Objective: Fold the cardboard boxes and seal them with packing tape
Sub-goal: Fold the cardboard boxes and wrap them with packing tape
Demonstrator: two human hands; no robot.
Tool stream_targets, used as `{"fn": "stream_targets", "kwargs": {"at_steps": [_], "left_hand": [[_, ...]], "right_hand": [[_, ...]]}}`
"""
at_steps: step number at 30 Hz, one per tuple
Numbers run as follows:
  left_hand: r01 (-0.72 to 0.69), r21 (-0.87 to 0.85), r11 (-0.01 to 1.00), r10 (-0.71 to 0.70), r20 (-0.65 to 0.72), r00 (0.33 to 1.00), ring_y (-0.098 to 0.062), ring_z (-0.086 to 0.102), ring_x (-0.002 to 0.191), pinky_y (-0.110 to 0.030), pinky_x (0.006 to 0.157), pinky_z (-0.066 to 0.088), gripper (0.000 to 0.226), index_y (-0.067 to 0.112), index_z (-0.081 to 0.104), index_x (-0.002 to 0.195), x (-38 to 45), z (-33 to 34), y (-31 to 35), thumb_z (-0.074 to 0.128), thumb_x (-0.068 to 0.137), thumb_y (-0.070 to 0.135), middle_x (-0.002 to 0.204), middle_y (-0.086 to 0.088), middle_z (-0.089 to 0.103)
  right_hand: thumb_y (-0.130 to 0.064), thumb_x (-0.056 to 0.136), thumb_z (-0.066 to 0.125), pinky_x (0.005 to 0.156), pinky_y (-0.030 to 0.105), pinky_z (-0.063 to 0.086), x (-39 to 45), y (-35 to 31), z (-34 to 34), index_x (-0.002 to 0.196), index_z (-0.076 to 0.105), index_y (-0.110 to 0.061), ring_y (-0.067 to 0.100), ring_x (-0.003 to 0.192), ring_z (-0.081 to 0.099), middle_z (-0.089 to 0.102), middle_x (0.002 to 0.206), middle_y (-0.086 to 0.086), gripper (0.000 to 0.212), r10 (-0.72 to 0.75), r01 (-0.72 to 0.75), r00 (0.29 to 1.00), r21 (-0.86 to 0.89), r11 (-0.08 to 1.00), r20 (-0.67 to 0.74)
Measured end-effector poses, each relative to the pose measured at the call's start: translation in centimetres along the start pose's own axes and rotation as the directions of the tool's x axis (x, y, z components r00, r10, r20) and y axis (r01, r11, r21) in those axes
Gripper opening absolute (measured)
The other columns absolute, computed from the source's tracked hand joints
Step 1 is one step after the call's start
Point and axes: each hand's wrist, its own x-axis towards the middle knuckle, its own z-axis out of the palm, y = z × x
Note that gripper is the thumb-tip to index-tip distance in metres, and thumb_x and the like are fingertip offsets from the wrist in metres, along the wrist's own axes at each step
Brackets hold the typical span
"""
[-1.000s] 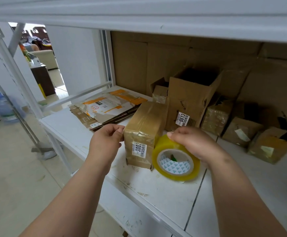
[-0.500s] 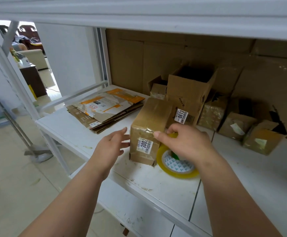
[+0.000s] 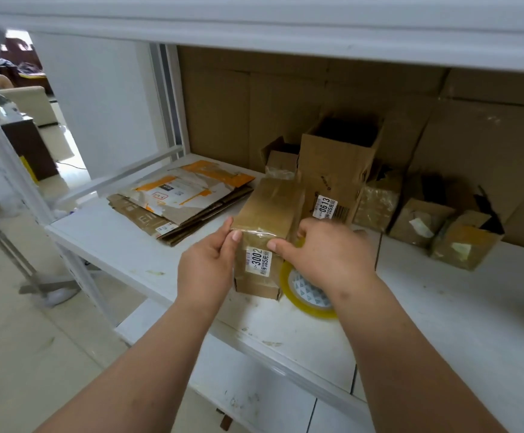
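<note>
Hands grip one taped box (image 3: 262, 235) near the shelf (image 3: 123, 245) front: our left hand (image 3: 206, 271) pinches its left edge, our right hand (image 3: 323, 256) presses thumb to its face. Risk: tape creases if we smooth unevenly. One tape roll (image 3: 309, 296) lies touching it. Beyond: one flat cardboard stack (image 3: 179, 201), one open box (image 3: 337, 170), about four small taped boxes (image 3: 420, 226).

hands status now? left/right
Left hand: gripping the box at its left edge.
Right hand: thumb on the box front; grip unclear.
</note>
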Motion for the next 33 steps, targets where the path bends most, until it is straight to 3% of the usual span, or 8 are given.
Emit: {"fn": "stream_targets", "kwargs": {"at_steps": [4,9,12,16,20,26,29,33], "left_hand": [[-0.079,0.158,0.984,0.08,0.001,0.997,-0.022,0.064,0.097,-0.03,0.073,0.043,0.051,0.033,0.027,0.154,-0.8,1.6,0.4,0.035,0.104,0.04,0.114,-0.003,0.07],[-0.095,0.063,0.994,0.075,0.264,0.962,-0.02,0.043,0.135,-0.031,0.101,0.037,0.089,0.025,-0.014,0.156,0.1,1.6,0.8,0.033,0.094,0.067,0.155,-0.001,0.039],[-0.014,-0.035,0.999,0.025,0.359,0.933,-0.016,0.034,0.143,-0.042,0.115,0.033,0.126,0.029,-0.024,0.152,1.3,1.0,1.0,0.055,0.07,0.083,0.16,0.002,0.03],[0.041,-0.117,0.992,0.01,0.405,0.914,-0.011,0.034,0.143,-0.043,0.118,0.033,0.148,0.032,-0.025,0.151,2.5,0.4,1.2,0.074,0.052,0.078,0.159,0.004,0.033],[0.058,-0.12,0.991,-0.004,0.404,0.915,-0.009,0.039,0.139,-0.035,0.115,0.034,0.148,0.027,-0.015,0.155,3.6,-0.5,1.3,0.079,0.053,0.076,0.155,0.007,0.04],[0.056,-0.116,0.992,0.005,0.473,0.881,-0.001,0.036,0.131,-0.022,0.103,0.03,0.133,0.024,-0.012,0.157,4.2,-1.0,1.2,0.071,0.061,0.065,0.156,0.007,0.037],[0.071,-0.132,0.989,0.0,0.474,0.88,-0.006,0.037,0.135,-0.024,0.106,0.031,0.131,0.024,-0.011,0.157,4.5,-1.0,1.2,0.071,0.063,0.064,0.156,0.007,0.037],[0.064,-0.123,0.99,0.002,0.469,0.883,-0.009,0.039,0.137,-0.025,0.106,0.031,0.129,0.023,-0.009,0.157,5.1,-1.2,1.0,0.07,0.065,0.066,0.155,0.006,0.039]], "right_hand": [[-0.084,0.081,0.036,0.071,0.036,0.04,-0.5,-0.5,0.1,0.087,0.052,-0.032,0.016,0.074,0.055,0.055,0.077,-0.009,0.055,-0.003,0.003,0.999,0.009,1.0,0.034],[-0.058,0.088,0.052,0.076,0.033,0.052,-0.6,-0.3,-1.8,0.112,0.063,-0.026,0.015,0.087,0.06,0.062,0.096,-0.005,0.041,-0.012,-0.079,0.957,0.3,0.951,0.289],[-0.028,0.086,0.059,0.083,0.032,0.055,-1.0,0.1,-2.4,0.12,0.065,-0.029,0.01,0.094,0.063,0.066,0.108,-0.005,0.034,-0.05,-0.153,0.932,0.513,0.844,0.359],[-0.023,0.084,0.074,0.089,0.042,0.058,-1.8,0.7,-1.7,0.123,0.065,-0.025,0.014,0.097,0.07,0.071,0.11,-0.003,0.041,-0.104,-0.204,0.92,0.69,0.695,0.377],[-0.014,0.082,0.077,0.099,0.044,0.052,-2.7,1.7,-0.1,0.13,0.058,-0.017,0.023,0.106,0.068,0.07,0.117,0.007,0.052,-0.099,-0.358,0.909,0.882,0.306,0.404],[-0.036,0.08,0.065,0.103,0.048,0.047,-4.5,2.1,3.0,0.114,0.067,-0.007,0.034,0.111,0.066,0.071,0.114,0.015,0.045,-0.192,-0.434,0.875,0.896,0.095,0.444],[-0.043,0.081,0.062,0.104,0.046,0.047,-5.1,1.9,3.9,0.115,0.069,-0.009,0.035,0.114,0.064,0.071,0.115,0.016,0.049,-0.21,-0.416,0.879,0.904,0.101,0.428],[-0.049,0.086,0.064,0.089,0.032,0.049,-5.5,1.3,4.1,0.101,0.071,-0.012,0.022,0.092,0.068,0.074,0.096,0.002,0.041,-0.148,-0.367,0.898,0.891,0.268,0.415]]}}
